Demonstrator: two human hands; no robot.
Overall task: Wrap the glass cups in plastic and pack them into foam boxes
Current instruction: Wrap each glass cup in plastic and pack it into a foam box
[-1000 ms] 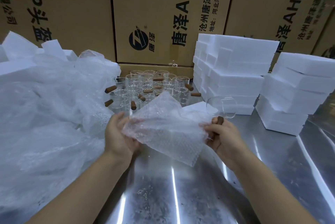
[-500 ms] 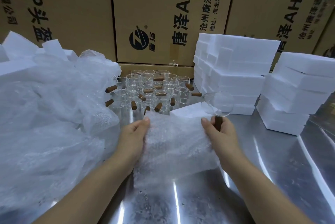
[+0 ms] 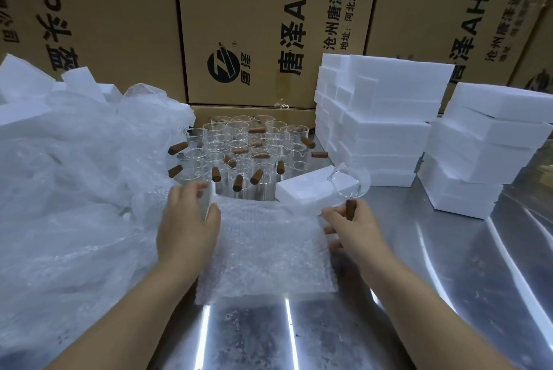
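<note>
A sheet of bubble wrap (image 3: pixel 269 250) lies spread on the steel table (image 3: pixel 449 295) in front of me. My left hand (image 3: pixel 187 220) pinches its far left corner between thumb and fingers. My right hand (image 3: pixel 350 229) grips the brown wooden handle of a clear glass cup (image 3: pixel 350 182), which tilts above the sheet's far right corner, while its lower fingers touch the sheet's right edge. Behind the sheet stand several more glass cups with brown handles (image 3: pixel 245 154). A single white foam box (image 3: pixel 305 188) lies just beyond the sheet.
A big heap of bubble wrap and plastic film (image 3: pixel 74 190) fills the left side, with foam pieces behind it. Stacks of white foam boxes (image 3: pixel 380 118) stand at the right, another stack (image 3: pixel 484 154) further right. Large cardboard cartons (image 3: pixel 269 25) wall off the back.
The bubble wrap sheet, held up crumpled between both hands a second ago, has been lowered and spread flat on the table. The cup has stayed in my right hand.
</note>
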